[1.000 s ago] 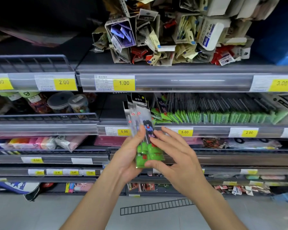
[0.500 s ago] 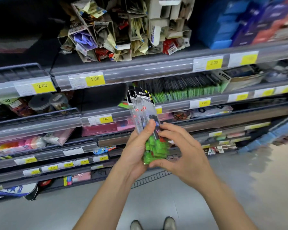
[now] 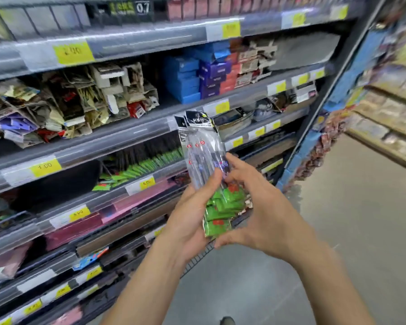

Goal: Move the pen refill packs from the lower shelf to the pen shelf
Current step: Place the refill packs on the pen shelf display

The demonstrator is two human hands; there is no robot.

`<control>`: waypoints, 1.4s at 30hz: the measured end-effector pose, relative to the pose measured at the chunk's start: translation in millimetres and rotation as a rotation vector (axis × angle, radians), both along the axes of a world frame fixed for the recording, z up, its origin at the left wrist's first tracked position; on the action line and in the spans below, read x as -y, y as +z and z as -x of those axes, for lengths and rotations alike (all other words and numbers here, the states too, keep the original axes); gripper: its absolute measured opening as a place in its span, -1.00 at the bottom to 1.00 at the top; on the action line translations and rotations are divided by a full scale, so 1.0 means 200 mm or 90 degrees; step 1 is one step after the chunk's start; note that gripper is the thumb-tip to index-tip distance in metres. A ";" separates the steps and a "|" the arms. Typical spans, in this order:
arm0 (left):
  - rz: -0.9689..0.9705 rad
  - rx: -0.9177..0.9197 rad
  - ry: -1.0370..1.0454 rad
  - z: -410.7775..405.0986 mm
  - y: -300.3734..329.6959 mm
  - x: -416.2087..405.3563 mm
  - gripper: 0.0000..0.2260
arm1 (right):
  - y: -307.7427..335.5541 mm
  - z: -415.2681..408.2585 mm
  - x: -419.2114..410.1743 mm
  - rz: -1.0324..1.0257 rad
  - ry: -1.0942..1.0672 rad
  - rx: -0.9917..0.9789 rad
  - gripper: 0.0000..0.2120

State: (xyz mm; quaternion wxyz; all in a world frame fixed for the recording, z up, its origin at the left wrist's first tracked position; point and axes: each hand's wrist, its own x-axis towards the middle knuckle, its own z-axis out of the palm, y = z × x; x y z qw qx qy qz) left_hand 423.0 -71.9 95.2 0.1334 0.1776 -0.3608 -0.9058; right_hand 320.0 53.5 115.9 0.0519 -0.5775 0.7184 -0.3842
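Carry step in hand. Left hand (image 3: pixel 188 221) and right hand (image 3: pixel 258 214) clamped together on refill packs (image 3: pixel 206 170), held upright in aisle, just in front of shelving (image 3: pixel 127 134). Judged next: locate pen shelf, slot packs in upright.

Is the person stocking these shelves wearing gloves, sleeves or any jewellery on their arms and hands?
No. Both forearms are bare as far as the picture shows, with no sleeve edge in view. The left hand and the right hand have no gloves, and no rings, watch or wristband can be seen. The fingernails look short and plain, though the picture is a little blurred.
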 end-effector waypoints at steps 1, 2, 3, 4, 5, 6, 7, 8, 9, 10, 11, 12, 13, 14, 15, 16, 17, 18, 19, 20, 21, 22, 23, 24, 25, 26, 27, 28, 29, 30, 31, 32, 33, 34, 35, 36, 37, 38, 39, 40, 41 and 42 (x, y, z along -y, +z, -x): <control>-0.002 -0.005 -0.014 0.04 0.01 -0.03 -0.32 | 0.02 0.03 -0.04 -0.013 -0.013 -0.004 -0.04; -0.004 -0.010 -0.029 0.08 0.02 -0.05 -0.27 | 0.03 0.06 -0.07 -0.018 -0.030 -0.010 -0.05; -0.008 -0.015 -0.046 0.12 0.03 -0.08 -0.24 | 0.05 0.09 -0.11 -0.017 -0.047 -0.016 -0.06; -0.013 -0.022 -0.064 0.17 0.05 -0.11 -0.24 | 0.06 0.12 -0.15 -0.012 -0.063 -0.019 -0.08; -0.022 -0.032 -0.085 0.21 0.07 -0.13 -0.26 | 0.08 0.15 -0.19 -0.001 -0.077 -0.023 -0.10; -0.031 -0.042 -0.103 0.27 0.09 -0.15 -0.30 | 0.09 0.19 -0.23 0.013 -0.088 -0.031 -0.11; -0.032 -0.047 -0.111 0.32 0.11 -0.18 -0.36 | 0.09 0.23 -0.28 0.031 -0.096 -0.041 -0.12; -0.023 -0.048 -0.110 0.38 0.13 -0.21 -0.42 | 0.10 0.27 -0.33 0.051 -0.103 -0.053 -0.12; -0.009 -0.045 -0.108 0.44 0.14 -0.24 -0.46 | 0.11 0.32 -0.38 0.068 -0.111 -0.066 -0.13; 0.004 -0.041 -0.108 0.50 0.15 -0.28 -0.48 | 0.11 0.37 -0.43 0.078 -0.120 -0.082 -0.14; 0.015 -0.037 -0.109 0.56 0.14 -0.32 -0.49 | 0.11 0.42 -0.48 0.083 -0.130 -0.096 -0.15; 0.026 -0.034 -0.111 0.62 0.14 -0.37 -0.50 | 0.10 0.47 -0.52 0.081 -0.140 -0.108 -0.16; 0.035 -0.030 -0.112 0.68 0.13 -0.40 -0.55 | 0.10 0.53 -0.56 0.074 -0.148 -0.113 -0.17; 0.037 -0.023 -0.113 0.74 0.12 -0.44 -0.60 | 0.10 0.59 -0.59 0.064 -0.152 -0.106 -0.19; 0.034 -0.011 -0.112 0.79 0.11 -0.46 -0.66 | 0.09 0.65 -0.62 0.055 -0.149 -0.084 -0.22; 0.028 0.000 -0.109 0.85 0.10 -0.48 -0.69 | 0.08 0.71 -0.65 0.054 -0.140 -0.043 -0.27; 0.022 0.010 -0.108 0.90 0.09 -0.48 -0.69 | 0.08 0.76 -0.67 0.063 -0.131 0.020 -0.33; 0.016 0.019 -0.105 0.95 0.08 -0.49 -0.68 | 0.07 0.81 -0.68 0.087 -0.128 0.106 -0.41; 0.014 0.027 -0.096 1.00 0.07 -0.48 -0.69 | 0.06 0.85 -0.68 0.127 -0.140 0.216 -0.50; 0.016 0.037 -0.078 1.05 0.07 -0.47 -0.69 | 0.06 0.89 -0.67 0.176 -0.169 0.333 -0.60; 0.023 0.049 -0.058 1.10 0.06 -0.45 -0.67 | 0.05 0.94 -0.64 0.217 -0.211 0.440 -0.70; 0.033 0.061 -0.042 1.16 0.06 -0.44 -0.62 | 0.04 0.99 -0.62 0.233 -0.252 0.522 -0.78; 0.044 0.074 -0.033 1.22 0.05 -0.43 -0.55 | 0.03 1.05 -0.58 0.221 -0.281 0.570 -0.82; 0.053 0.087 -0.024 1.28 0.04 -0.42 -0.48 | 0.02 1.10 -0.55 0.194 -0.292 0.591 -0.85; 0.059 0.094 -0.015 1.35 0.02 -0.41 -0.45 | 0.01 1.16 -0.52 0.166 -0.291 0.601 -0.86; 0.063 0.099 -0.004 1.42 -0.01 -0.39 -0.43 | -0.01 1.23 -0.49 0.145 -0.286 0.607 -0.85; 0.067 0.097 0.004 1.49 -0.03 -0.38 -0.43 | -0.03 1.30 -0.46 0.131 -0.281 0.612 -0.84; 0.072 0.092 0.014 1.56 -0.06 -0.36 -0.42 | -0.04 1.37 -0.43 0.123 -0.280 0.612 -0.83; 0.080 0.083 0.024 1.64 -0.08 -0.35 -0.42 | -0.05 1.45 -0.41 0.119 -0.284 0.605 -0.81; 0.088 0.077 0.036 1.73 -0.09 -0.33 -0.42 | -0.06 1.54 -0.38 0.113 -0.292 0.589 -0.80; 0.088 0.077 0.049 1.81 -0.09 -0.32 -0.40 | -0.07 1.62 -0.36 0.103 -0.304 0.573 -0.80; 0.083 0.080 0.061 1.89 -0.09 -0.32 -0.37 | -0.06 1.71 -0.35 0.094 -0.314 0.561 -0.80; 0.070 0.083 0.069 1.98 -0.09 -0.31 -0.34 | -0.05 1.79 -0.33 0.089 -0.318 0.554 -0.80; 0.051 0.088 0.078 2.06 -0.07 -0.31 -0.33 | -0.04 1.87 -0.32 0.088 -0.321 0.553 -0.80; 0.025 0.094 0.084 2.13 -0.06 -0.30 -0.31 | -0.02 1.94 -0.31 0.091 -0.324 0.553 -0.81; -0.005 0.102 0.086 2.21 -0.05 -0.29 -0.32 | 0.00 2.01 -0.31 0.096 -0.326 0.556 -0.82; -0.026 0.100 0.082 2.28 -0.04 -0.28 -0.39 | 0.01 2.08 -0.30 0.099 -0.326 0.557 -0.83; -0.032 0.096 0.082 2.34 -0.03 -0.27 -0.49 | 0.03 2.15 -0.30 0.098 -0.322 0.559 -0.83; -0.032 0.096 0.092 2.40 -0.03 -0.26 -0.60 | 0.04 2.21 -0.30 0.093 -0.312 0.565 -0.83; -0.031 0.104 0.108 2.45 -0.02 -0.26 -0.64 | 0.06 2.26 -0.29 0.088 -0.299 0.580 -0.84; -0.032 0.112 0.125 2.50 -0.01 -0.26 -0.61 | 0.07 2.32 -0.29 0.084 -0.284 0.600 -0.84; -0.036 0.121 0.140 2.55 -0.01 -0.26 -0.54 | 0.07 2.39 -0.29 0.079 -0.270 0.624 -0.83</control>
